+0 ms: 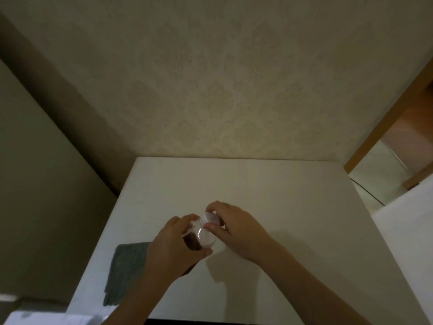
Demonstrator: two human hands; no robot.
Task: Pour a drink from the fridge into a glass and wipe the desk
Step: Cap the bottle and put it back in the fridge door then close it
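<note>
Over smooth white desk (293, 207), left hand (171, 249) clasps clear bottle (201, 238); right hand (236, 228) pinches its round cap (210, 218).

left hand (172, 249) grips bottle (202, 238) | right hand (236, 227) pinches cap (210, 218) | cloth (125, 273) left

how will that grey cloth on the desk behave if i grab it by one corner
The grey cloth lies flat and thin on the desk, so it will probably droop limply, feel light, and slide rather than roll.
</note>
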